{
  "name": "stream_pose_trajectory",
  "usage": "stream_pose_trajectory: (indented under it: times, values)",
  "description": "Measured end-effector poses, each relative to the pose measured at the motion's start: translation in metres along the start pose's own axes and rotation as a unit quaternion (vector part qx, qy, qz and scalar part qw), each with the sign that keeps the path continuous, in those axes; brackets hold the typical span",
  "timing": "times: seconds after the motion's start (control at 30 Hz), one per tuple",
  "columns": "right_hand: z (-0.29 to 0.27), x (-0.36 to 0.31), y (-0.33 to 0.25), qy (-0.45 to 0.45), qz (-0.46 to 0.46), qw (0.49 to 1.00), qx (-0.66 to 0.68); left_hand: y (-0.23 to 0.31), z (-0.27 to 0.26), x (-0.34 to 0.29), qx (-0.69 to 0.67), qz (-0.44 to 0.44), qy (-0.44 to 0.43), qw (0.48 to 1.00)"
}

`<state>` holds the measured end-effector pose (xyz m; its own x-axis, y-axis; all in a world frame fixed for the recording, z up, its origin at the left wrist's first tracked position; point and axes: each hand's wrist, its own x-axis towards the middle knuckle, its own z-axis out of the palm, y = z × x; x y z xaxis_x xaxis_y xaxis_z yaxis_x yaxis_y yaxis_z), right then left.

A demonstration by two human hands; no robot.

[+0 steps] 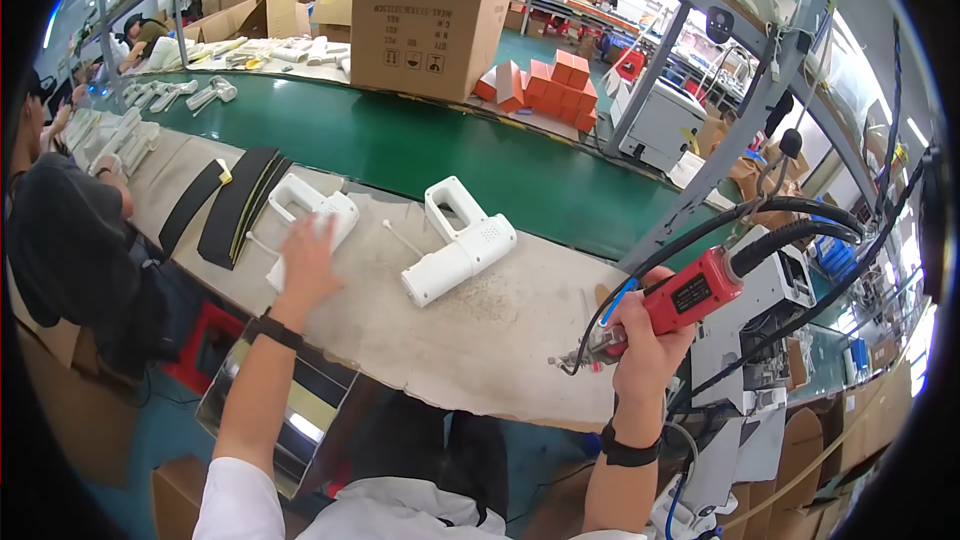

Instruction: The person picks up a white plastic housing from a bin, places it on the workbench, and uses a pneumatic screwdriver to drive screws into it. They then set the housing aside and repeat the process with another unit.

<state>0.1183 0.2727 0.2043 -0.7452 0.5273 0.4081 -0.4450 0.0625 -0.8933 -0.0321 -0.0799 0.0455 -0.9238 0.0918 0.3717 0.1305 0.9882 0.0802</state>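
My right hand (649, 350) is closed around a red handheld power tool (692, 292). The tool's metal tip points left and down over the bench, and a thick black corrugated hose leaves its back end. My left hand (311, 262) has its fingers spread over a white pistol-shaped plastic housing (342, 212). Part of that housing is hidden by the hand, and whether the fingers touch it I cannot tell. Between my hands lies a second white pistol-shaped housing (458, 265), its looped handle pointing away from me and a thin white stalk beside it.
Dark curved foam strips (240, 205) lie left of the housings. Beyond the bench runs a green conveyor belt (400, 135) with a large cardboard box (425, 20) and orange boxes (556, 88). A co-worker (80, 230) sits at left. A metal post (700, 160) and cables stand at right.
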Motion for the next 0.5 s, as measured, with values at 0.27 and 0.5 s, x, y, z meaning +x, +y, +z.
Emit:
stream_pose_trajectory:
  times: [0.27, 0.5]
  values:
    - [-0.007, -0.008, -0.007, -0.022, -0.004, 0.999, -0.032, 0.098, 0.004, 0.042, -0.007, 0.364, -0.082, 0.928]
    - [-0.021, -0.009, -0.017, 0.001, 0.007, 0.999, -0.037, 0.174, -0.023, 0.010, 0.027, 0.545, -0.018, 0.838]
